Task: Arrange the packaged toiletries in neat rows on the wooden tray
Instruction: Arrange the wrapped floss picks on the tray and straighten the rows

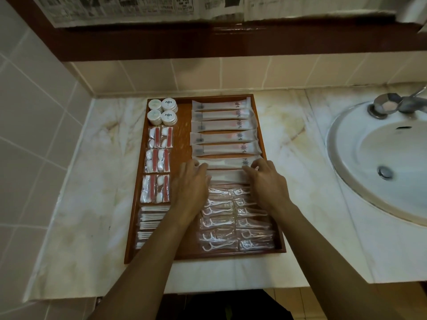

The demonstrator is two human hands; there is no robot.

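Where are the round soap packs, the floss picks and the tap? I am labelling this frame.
round soap packs (162, 111), head view, middle of the four stacks.
floss picks (219, 224), head view, a left-column packet.
tap (390, 105), head view, its metal base.

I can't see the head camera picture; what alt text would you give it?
Two bare hands, left hand and right hand, touch the ends of a long white packet on a wooden tray. Neat rows of other packaged toiletries fill it. The tray sits on a marble counter beside a white sink.
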